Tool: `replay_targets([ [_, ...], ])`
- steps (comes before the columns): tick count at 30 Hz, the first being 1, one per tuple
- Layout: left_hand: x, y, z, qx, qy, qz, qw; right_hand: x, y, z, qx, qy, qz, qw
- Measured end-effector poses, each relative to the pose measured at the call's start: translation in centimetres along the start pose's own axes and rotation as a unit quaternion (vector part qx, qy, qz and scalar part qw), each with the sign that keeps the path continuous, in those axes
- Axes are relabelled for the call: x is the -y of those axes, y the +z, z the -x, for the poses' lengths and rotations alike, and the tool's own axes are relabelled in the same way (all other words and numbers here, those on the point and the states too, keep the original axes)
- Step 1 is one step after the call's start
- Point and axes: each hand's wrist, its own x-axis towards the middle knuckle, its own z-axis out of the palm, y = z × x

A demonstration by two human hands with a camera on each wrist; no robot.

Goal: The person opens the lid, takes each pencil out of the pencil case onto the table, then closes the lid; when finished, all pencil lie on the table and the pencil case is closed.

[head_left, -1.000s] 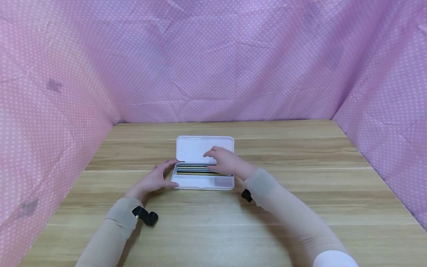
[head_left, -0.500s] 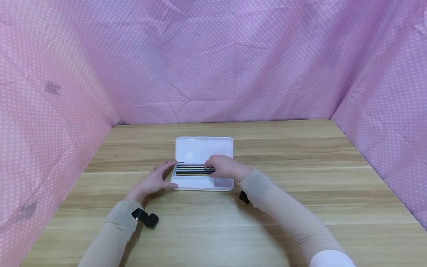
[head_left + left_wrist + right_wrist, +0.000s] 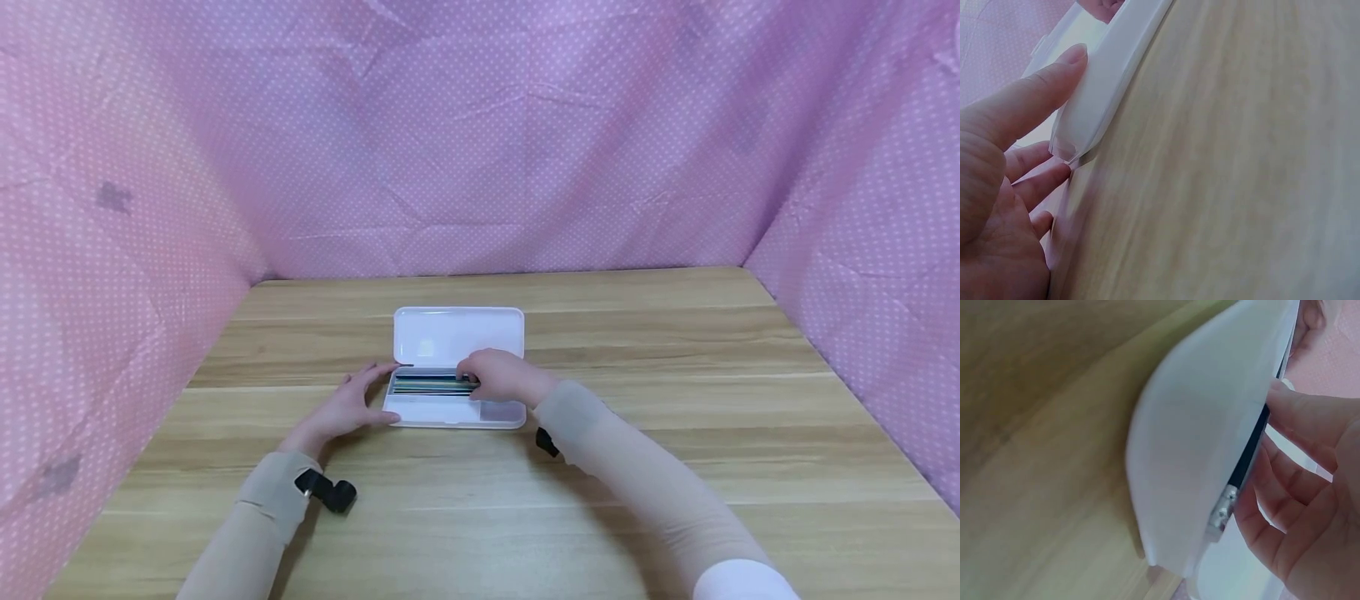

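Observation:
A white pencil case (image 3: 432,408) lies on the table with its lid (image 3: 442,329) folded open to the back. Several pencils (image 3: 427,386) lie side by side in its rear compartment. My left hand (image 3: 341,411) holds the case's left end, thumb at the front corner and fingers at the back corner. Inside the case my right hand (image 3: 504,377) has its thumb and curled fingers around the pencils toward their right part. In the right wrist view, a dark pencil (image 3: 1249,450) with a metal ferrule and pale eraser end shows between the thumb and fingers.
The wooden table (image 3: 480,517) spreads around the case. A pink dotted cloth (image 3: 480,150) hangs behind it and along both sides. Black wrist cameras (image 3: 327,491) stick out from the sleeves near the table.
My right hand has come down from over the lid into the case and curled its fingers at the pencils. The pencils have shifted in their compartment. The left hand stays in place.

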Motion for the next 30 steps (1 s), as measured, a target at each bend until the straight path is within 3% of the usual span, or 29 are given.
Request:
replay_targets([
  [15, -0.19, 0.13, 0.17, 0.006, -0.017, 0.015, 0.9997, -0.45, 0.07, 0.1, 0.007, -0.013, -0.039, 0.999],
  [24, -0.22, 0.07, 0.12, 0.003, -0.018, -0.002, 0.9998, -0.64, -0.08, 0.0, 0.007, 0.008, -0.078, 0.997],
  [30, -0.11, 0.14, 0.25, 0.006, -0.02, 0.011, 0.9997, -0.86, 0.15, -0.12, 0.01, 0.015, -0.096, 0.995],
])
